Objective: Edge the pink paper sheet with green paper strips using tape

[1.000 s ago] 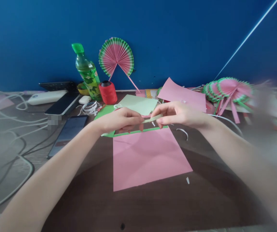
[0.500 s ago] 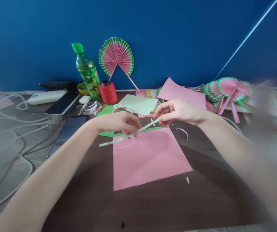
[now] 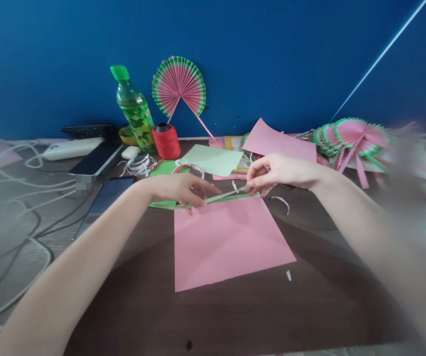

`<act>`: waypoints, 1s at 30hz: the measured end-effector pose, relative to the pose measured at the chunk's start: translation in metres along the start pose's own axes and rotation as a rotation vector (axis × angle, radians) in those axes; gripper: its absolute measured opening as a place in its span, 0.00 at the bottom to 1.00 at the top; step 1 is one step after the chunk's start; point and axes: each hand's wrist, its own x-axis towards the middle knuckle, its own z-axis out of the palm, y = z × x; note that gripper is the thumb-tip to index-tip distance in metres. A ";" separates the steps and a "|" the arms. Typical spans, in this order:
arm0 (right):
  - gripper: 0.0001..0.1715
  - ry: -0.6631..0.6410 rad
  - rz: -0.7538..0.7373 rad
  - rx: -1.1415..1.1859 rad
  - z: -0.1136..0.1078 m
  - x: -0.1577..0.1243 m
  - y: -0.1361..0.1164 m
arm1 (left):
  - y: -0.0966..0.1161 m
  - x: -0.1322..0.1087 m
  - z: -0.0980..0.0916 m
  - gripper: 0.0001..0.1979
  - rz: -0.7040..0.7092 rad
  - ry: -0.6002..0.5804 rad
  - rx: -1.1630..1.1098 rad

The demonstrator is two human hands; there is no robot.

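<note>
One green btl (image 3: pixel 133 111), capped, stands upper L w/ a label round its body (liquid level unclear). Just R of it, touching or nearly, sits a red tub or spool (image 3: pixel 166 141), dark-topped, insides not visible. L hand (image 3: pixel 185 192) has fingers loosely parted at the pale green strip (image 3: pixel 231 192); can't tell if the thumb pinches it. Strip's long axis runs L–R, slanting up & away to R, over the far edge of a pink sheet (image 3: pixel 231 242). R hand (image 3: pixel 264 174) pinches strip's R part betw. thumb & fingers.
</note>
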 end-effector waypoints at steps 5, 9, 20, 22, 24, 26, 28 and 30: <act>0.07 0.046 -0.017 -0.081 -0.003 0.003 0.003 | -0.012 0.003 -0.004 0.17 -0.049 -0.045 -0.009; 0.09 0.015 -0.012 -0.136 -0.006 0.005 0.007 | -0.018 0.005 -0.005 0.11 -0.090 -0.035 0.015; 0.12 -0.049 0.112 -0.253 0.002 0.015 0.018 | -0.023 0.010 -0.006 0.16 -0.083 -0.053 0.123; 0.12 -0.071 0.115 -0.261 0.003 0.017 0.019 | -0.023 0.010 -0.006 0.15 -0.074 -0.022 0.170; 0.12 -0.110 0.115 -0.267 0.004 0.018 0.022 | -0.022 0.009 -0.007 0.12 -0.067 -0.009 0.210; 0.12 -0.157 0.113 -0.285 0.004 0.019 0.024 | -0.021 0.008 -0.006 0.10 -0.052 -0.011 0.236; 0.12 -0.198 0.109 -0.315 0.003 0.020 0.025 | -0.019 0.007 -0.005 0.10 -0.032 -0.018 0.244; 0.13 -0.229 0.116 -0.349 0.001 0.020 0.025 | -0.018 0.008 -0.004 0.10 -0.020 -0.029 0.251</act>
